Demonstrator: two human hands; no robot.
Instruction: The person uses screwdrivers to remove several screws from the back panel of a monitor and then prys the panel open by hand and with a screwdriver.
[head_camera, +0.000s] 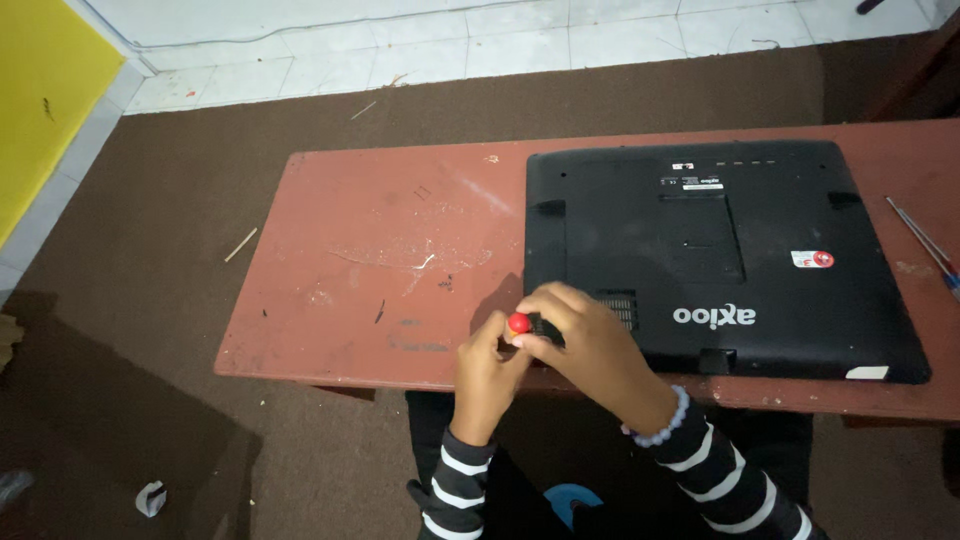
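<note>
2 hands meet over a red-capped tool at the near-left corner of an upturned black laptop.

The right hand (590, 345) curls its fingers closed around the red-capped tool (518, 323), whose round red top shows between thumb and fingers; its tip is hidden. The left hand (485, 370) rises from below, fingers bent and touching the tool just under the cap. The laptop (720, 255) lies base-up on the right part of the scuffed reddish table (360, 260). A slim screwdriver (925, 245) rests on the table beside the laptop's right edge, well apart from both hands.
</note>
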